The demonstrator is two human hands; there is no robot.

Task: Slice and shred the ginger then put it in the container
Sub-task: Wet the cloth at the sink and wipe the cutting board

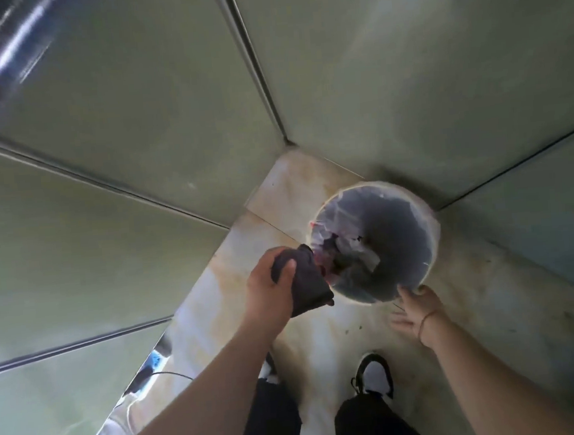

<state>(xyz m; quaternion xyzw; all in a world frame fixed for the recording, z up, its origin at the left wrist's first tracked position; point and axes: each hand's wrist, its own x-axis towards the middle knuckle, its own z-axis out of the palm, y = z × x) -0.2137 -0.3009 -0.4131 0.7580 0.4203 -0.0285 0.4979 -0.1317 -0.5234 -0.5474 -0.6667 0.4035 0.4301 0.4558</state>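
Note:
I look down at a round waste bin (415, 203) lined with a grey bag, standing on the floor in a corner. My left hand (270, 284) grips a dark cloth (304, 284) held at the bin's left rim. My right hand (415, 310) reaches to the bin's near rim, where its thumb and fingers touch the edge of the liner; motion blur hides whether they pinch it. Crumpled white and reddish waste (350, 250) lies inside the bin. No ginger, knife or container is in view.
Grey-green cabinet panels (122, 196) close in on the left and behind, another wall (536, 215) on the right. The tiled floor (322, 334) is stained. My shoes (373, 377) and dark trousers stand at the bottom. A shiny metal edge (131, 397) runs at lower left.

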